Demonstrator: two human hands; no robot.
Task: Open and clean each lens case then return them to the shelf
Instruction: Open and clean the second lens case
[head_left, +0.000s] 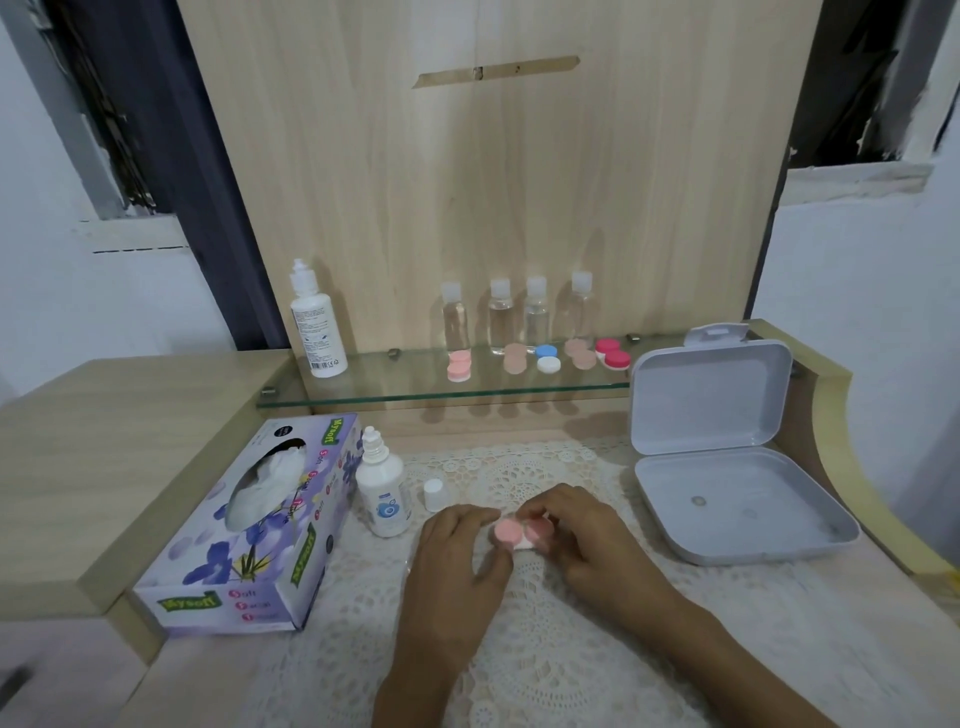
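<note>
The pale wooden tabletop (208, 686) carries a white lace cloth (571, 675). Behind it a glass shelf (395, 384) runs along the back panel. A purple flowered tissue box (260, 545) lies at the left edge of the cloth. At the right edge a grey plastic box (737, 509) stands with its lid raised.

Both hands meet over the middle of the cloth and grasp the pink lens case (522, 532) between them. The left hand (457, 545) has its fingers curled, with thumb and fingertips pinching the left end beside the left pink cap. The right hand (587, 535) arches over the other end, its fingers bent down around the right pink cap. Both caps sit on the case, and a sliver of its white body shows below them. Whether the case rests on the cloth or is lifted just off it, I cannot tell.

A white solution bottle (383, 493) stands between the tissue box and the left hand, with its loose white cap (434, 493) just beside it. On the shelf stand a tall white bottle (318, 322) and four clear bottles (519, 317). In front of these are a pink case (459, 366), a beige case (514, 357), a blue-and-white case (547, 358), another beige case (581, 354) and a red case (612, 353).
</note>
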